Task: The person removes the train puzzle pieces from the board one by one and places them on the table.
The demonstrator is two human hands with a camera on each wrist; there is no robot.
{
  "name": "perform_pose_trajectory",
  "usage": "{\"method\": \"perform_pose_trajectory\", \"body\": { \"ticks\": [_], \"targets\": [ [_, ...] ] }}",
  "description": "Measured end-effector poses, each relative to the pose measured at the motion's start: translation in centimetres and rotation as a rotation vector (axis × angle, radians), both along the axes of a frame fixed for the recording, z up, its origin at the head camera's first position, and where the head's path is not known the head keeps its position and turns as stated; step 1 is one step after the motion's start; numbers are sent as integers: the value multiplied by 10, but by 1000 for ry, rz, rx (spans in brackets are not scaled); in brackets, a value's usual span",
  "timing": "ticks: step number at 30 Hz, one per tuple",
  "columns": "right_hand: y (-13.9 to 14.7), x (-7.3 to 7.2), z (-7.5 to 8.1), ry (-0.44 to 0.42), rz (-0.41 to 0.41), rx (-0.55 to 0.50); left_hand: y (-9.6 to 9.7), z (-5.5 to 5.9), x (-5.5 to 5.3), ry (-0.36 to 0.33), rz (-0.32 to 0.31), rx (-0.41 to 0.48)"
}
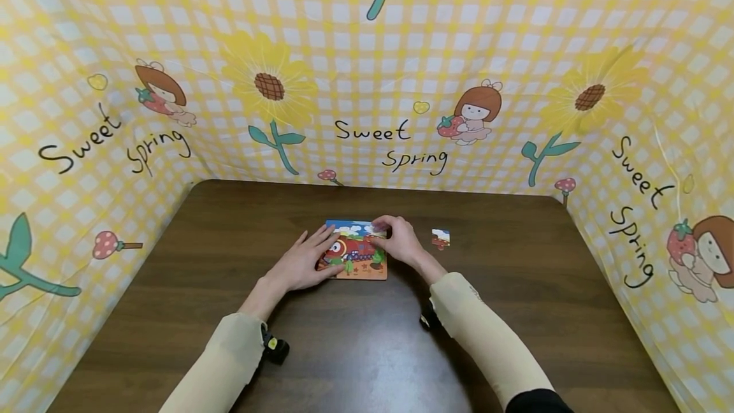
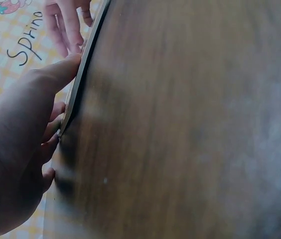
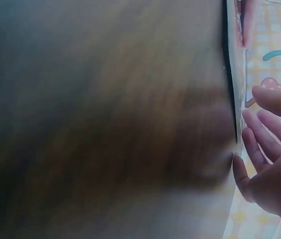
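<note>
A jigsaw puzzle (image 1: 358,248) with a red train, blue sky and sandy ground lies flat on the brown table. My left hand (image 1: 302,261) rests on its left side with the fingers spread, the thumb near the lower edge. At the puzzle's upper right, my right hand (image 1: 399,241) has bent fingertips touching the board. Its thumb (image 3: 270,98) stands apart from the fingers in the right wrist view. One loose puzzle piece (image 1: 440,238) lies to the right of that hand. Both wrist views show the board edge-on, so its picture is hidden there.
The dark wooden table (image 1: 355,362) reaches back to a yellow checked cloth (image 1: 373,94) with printed flowers and lettering. This cloth stands around the left, far and right sides. A small black device (image 1: 276,348) sits at the left wrist.
</note>
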State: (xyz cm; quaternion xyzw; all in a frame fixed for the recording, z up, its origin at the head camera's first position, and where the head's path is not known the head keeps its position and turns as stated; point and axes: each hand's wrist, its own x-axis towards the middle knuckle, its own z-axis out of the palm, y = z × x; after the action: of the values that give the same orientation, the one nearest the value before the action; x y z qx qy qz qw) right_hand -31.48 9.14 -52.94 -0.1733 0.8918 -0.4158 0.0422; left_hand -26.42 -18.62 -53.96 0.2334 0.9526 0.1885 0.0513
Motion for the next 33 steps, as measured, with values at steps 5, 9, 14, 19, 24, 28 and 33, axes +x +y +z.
{"method": "perform_pose_trajectory", "body": {
  "ticks": [5,9,14,19,24,28,33],
  "targets": [
    [-3,0,0,-62,-23,-100,0,-2,-1,-13,8,-10],
    [-1,-1,2,-123,-40,-198,-1,-1,0,-13,6,-6],
    [2,-3,5,-199,-41,-273,0,2,0,-15,-12,2],
    [0,-3,4,-180,-50,-239,0,2,-2,-15,-23,-7],
    [-3,-2,7,-225,-69,-268,-1,3,-1,-13,-21,-15],
    [-5,-2,9,-295,-77,-305,-1,4,0,-25,-26,-9],
    [-5,-3,10,-315,-68,-297,-2,2,1,-22,-27,-9]
  ]
}}
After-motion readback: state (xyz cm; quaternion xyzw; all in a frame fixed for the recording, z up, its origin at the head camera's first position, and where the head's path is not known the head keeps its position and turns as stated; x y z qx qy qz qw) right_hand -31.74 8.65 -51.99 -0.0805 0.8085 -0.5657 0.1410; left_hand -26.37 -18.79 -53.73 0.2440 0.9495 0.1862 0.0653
